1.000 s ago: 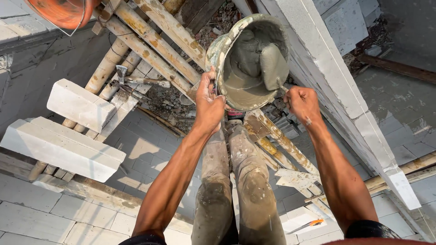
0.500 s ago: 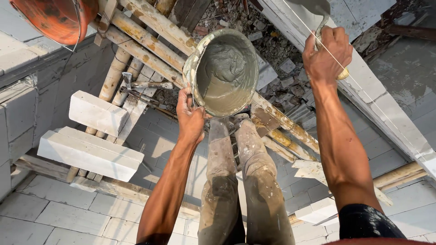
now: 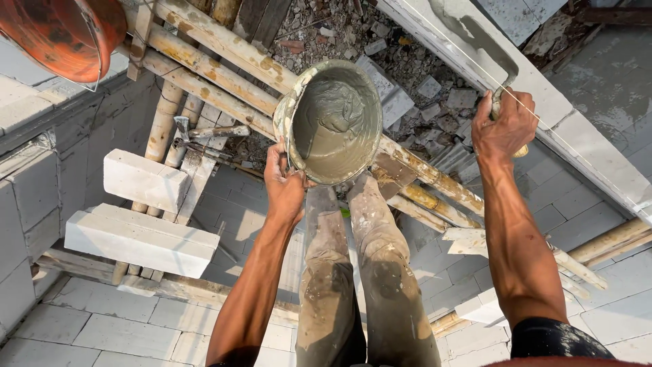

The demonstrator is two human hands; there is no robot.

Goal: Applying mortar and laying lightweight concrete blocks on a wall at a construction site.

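Right hand point(image 3: 504, 126) has dropped to the wall top at upper right, gripping a trowel handle point(image 3: 499, 109); left hand point(image 3: 285, 187) clutches the mortar bucket point(image 3: 333, 122), centre frame.

The left hand point(image 3: 285, 187) grips the rim of a tilted bucket point(image 3: 333, 122) of grey mortar above bamboo scaffolding point(image 3: 224, 51). The right hand point(image 3: 504, 128) clasps a trowel handle point(image 3: 497, 103) at the mortar-smeared block wall point(image 3: 577, 129), beside a taut string line point(image 3: 543, 122).

My bare left hand point(image 3: 285, 187) reaches toward twelve o'clock, fingers curled shut; my bare right hand point(image 3: 504, 129) is fisted at two o'clock.
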